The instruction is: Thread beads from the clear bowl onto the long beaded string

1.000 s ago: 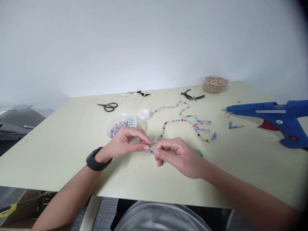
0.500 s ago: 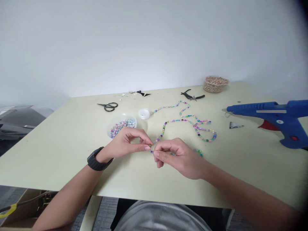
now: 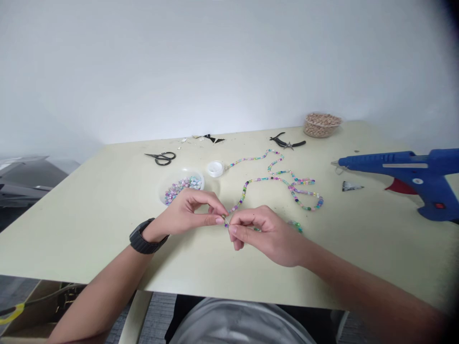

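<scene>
My left hand [image 3: 195, 210], with a dark watch on its wrist, pinches a small bead between thumb and forefinger. Close beside it, my right hand [image 3: 263, 231] is closed in a pinch on what looks like the thin end of a beading string, though the fingers partly cover it. A long multicoloured string of beads [image 3: 245, 188] runs from behind my hands, loops across the table to the right and back to a small white spool [image 3: 215, 168]. Left of that, partly behind my left hand, stands a clear bowl of loose beads [image 3: 182, 187].
Small black scissors [image 3: 162, 158] lie at the back left and black-handled pliers [image 3: 288, 142] at the back. A tub of tan pellets [image 3: 322, 125] stands against the wall. On the right lie a blue glue gun [image 3: 405, 167] and a dark triangular shard [image 3: 351, 186].
Both hands hold almost the same place and pinch. A thin pale strand now shows more clearly between the fingertips.
</scene>
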A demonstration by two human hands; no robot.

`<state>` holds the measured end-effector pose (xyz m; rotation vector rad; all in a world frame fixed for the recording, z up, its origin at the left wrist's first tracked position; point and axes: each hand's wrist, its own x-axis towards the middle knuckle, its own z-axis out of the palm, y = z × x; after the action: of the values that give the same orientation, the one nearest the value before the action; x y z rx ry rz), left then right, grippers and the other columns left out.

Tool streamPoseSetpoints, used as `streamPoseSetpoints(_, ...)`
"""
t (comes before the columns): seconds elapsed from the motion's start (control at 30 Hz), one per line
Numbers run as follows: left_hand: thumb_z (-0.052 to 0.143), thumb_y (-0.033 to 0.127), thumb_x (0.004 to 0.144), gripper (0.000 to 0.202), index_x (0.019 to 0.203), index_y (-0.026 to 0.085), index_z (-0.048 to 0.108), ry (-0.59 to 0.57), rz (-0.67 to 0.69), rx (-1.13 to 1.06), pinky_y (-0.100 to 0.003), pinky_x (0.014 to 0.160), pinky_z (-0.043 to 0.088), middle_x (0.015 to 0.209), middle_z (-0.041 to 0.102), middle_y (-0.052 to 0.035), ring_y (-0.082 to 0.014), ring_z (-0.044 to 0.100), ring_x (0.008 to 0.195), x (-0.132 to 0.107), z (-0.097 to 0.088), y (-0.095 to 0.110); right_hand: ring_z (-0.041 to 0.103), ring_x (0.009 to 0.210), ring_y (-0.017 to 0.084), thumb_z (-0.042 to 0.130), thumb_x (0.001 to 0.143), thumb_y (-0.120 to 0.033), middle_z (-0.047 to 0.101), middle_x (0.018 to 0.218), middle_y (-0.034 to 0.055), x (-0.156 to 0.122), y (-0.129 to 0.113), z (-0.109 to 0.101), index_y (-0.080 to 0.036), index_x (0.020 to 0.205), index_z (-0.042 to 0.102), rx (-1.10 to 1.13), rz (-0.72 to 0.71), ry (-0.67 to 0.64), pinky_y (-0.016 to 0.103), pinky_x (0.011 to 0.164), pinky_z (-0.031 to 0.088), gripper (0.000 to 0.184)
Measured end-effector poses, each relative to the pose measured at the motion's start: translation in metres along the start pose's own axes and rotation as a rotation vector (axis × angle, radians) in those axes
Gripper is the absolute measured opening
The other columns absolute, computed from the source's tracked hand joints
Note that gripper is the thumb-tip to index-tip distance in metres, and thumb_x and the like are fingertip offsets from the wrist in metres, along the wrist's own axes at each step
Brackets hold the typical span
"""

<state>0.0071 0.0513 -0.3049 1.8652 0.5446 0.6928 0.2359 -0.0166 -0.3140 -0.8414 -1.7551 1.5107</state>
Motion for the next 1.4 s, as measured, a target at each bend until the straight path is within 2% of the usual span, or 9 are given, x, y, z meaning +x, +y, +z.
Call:
streamPoseSetpoints(0.27, 0.08, 0.018, 0.083, 0.01, 0.093, 0.017, 0.08, -0.031, 0.008, 0.022, -0.028, 0.071, 0.051, 0.083, 0.075, -0.0068, -0.0144, 0.065, 0.075, -0.001, 0.003, 0.001, 0.063, 0.07, 0.012, 0.057, 0.098, -0.025, 0.068, 0.071, 0.0018, 0.0, 0.0, 0.0, -0.016, 0.075, 0.064, 0.001, 0.016, 0.009, 0.024, 0.069, 0.049, 0.026)
streamPoseSetpoints(0.47, 0.079, 0.017, 0.083, 0.001, 0.085, 0.016, 0.079, 0.012, 0.064, 0.088, -0.026, 0.068, 0.051, 0.076, 0.074, -0.005, -0.0141, 0.066, 0.071, -0.002, 0.006, 0.002, 0.062, 0.069, 0.012, 0.057, 0.099, -0.027, 0.067, 0.071, 0.0011, -0.001, -0.001, 0.001, -0.016, 0.076, 0.065, 0.004, 0.055, 0.018, 0.024, 0.068, 0.049, 0.027)
streamPoseSetpoints(0.7, 0.073, 0.013, 0.088, 0.013, 0.075, 0.016, 0.074, -0.03, 0.076, 0.248, -0.021, 0.065, 0.049, 0.074, 0.072, -0.0036, -0.0111, 0.065, 0.068, -0.002, 0.01, 0.007, 0.063, 0.071, 0.013, 0.056, 0.099, -0.027, 0.068, 0.073, 0.0017, 0.0, 0.002, 0.002, -0.016, 0.076, 0.063, -0.013, 0.082, -0.016, 0.025, 0.07, 0.049, 0.026)
streamPoseSetpoints(0.87, 0.068, 0.021, 0.093, 0.015, 0.081, 0.015, 0.074, -0.034, 0.084, 0.164, -0.023, 0.064, 0.047, 0.074, 0.071, -0.0047, -0.0119, 0.062, 0.067, -0.003, 0.008, 0.01, 0.065, 0.078, 0.015, 0.058, 0.099, -0.032, 0.07, 0.081, 0.0034, -0.001, 0.003, 0.001, -0.016, 0.082, 0.067, -0.067, 0.079, -0.012, 0.027, 0.072, 0.05, 0.025)
streamPoseSetpoints(1.0, 0.065, 0.026, 0.095, 0.02, 0.079, 0.014, 0.07, -0.031, 0.017, 0.055, -0.024, 0.065, 0.046, 0.073, 0.069, -0.0051, -0.0128, 0.061, 0.069, -0.004, 0.008, 0.012, 0.065, 0.094, 0.017, 0.057, 0.101, -0.033, 0.074, 0.099, 0.0027, 0.001, 0.002, 0.001, -0.02, 0.101, 0.074, -0.118, -0.011, 0.021, 0.029, 0.088, 0.049, 0.021)
streamPoseSetpoints(1.07, 0.065, 0.028, 0.096, 0.022, 0.079, 0.014, 0.068, -0.033, -0.015, 0.032, -0.024, 0.065, 0.046, 0.073, 0.068, -0.0052, -0.0128, 0.06, 0.069, -0.005, 0.009, 0.011, 0.064, 0.097, 0.017, 0.057, 0.101, -0.034, 0.074, 0.1, 0.0025, 0.001, 0.002, 0.001, -0.02, 0.1, 0.075, -0.123, -0.02, 0.03, 0.029, 0.091, 0.048, 0.023)
streamPoseSetpoints(1.27, 0.066, 0.031, 0.095, 0.024, 0.077, 0.014, 0.066, -0.029, -0.045, 0.071, -0.023, 0.061, 0.041, 0.065, 0.058, -0.0012, -0.0102, 0.05, 0.062, -0.005, 0.015, 0.007, 0.06, 0.074, 0.015, 0.058, 0.1, -0.04, 0.071, 0.081, 0.0025, 0.0, 0.005, 0.001, -0.019, 0.091, 0.078, -0.198, 0.063, 0.071, 0.027, 0.068, 0.046, 0.03)
streamPoseSetpoints(1.33, 0.063, 0.034, 0.096, 0.023, 0.084, 0.016, 0.066, 0.092, -0.017, 0.084, -0.024, 0.06, 0.041, 0.071, 0.06, -0.0023, -0.0108, 0.051, 0.063, -0.004, 0.008, 0.006, 0.058, 0.07, 0.015, 0.057, 0.1, -0.041, 0.07, 0.078, 0.0028, -0.001, 0.006, 0.0, -0.019, 0.087, 0.078, -0.185, 0.06, 0.096, 0.027, 0.066, 0.045, 0.033)
streamPoseSetpoints(1.4, 0.058, 0.036, 0.099, 0.02, 0.094, 0.018, 0.065, 0.387, 0.051, 0.159, -0.024, 0.061, 0.042, 0.079, 0.062, -0.003, -0.0112, 0.051, 0.064, -0.004, -0.008, 0.004, 0.057, 0.069, 0.015, 0.056, 0.1, -0.041, 0.07, 0.078, 0.0033, -0.001, 0.006, 0.0, -0.019, 0.085, 0.077, -0.159, 0.057, 0.121, 0.027, 0.064, 0.044, 0.034)
